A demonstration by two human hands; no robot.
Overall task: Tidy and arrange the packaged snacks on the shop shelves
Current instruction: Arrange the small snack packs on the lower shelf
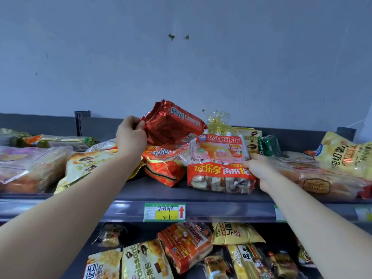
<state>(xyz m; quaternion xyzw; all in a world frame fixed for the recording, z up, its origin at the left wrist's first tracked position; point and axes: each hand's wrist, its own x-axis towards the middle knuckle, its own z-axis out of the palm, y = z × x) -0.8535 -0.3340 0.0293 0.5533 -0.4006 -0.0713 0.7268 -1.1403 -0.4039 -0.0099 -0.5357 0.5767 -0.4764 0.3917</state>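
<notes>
Above the shelf, left hand pinches a crinkly red foil packet.

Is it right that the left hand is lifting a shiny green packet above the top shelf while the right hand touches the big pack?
Not quite: the packet is shiny red, not green, as the head view shows. The left hand lifts it above the top shelf while the right hand touches the big pack.

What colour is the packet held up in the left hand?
Shiny metallic red foil packet, gripped by the left hand; seen in the head view.
</notes>
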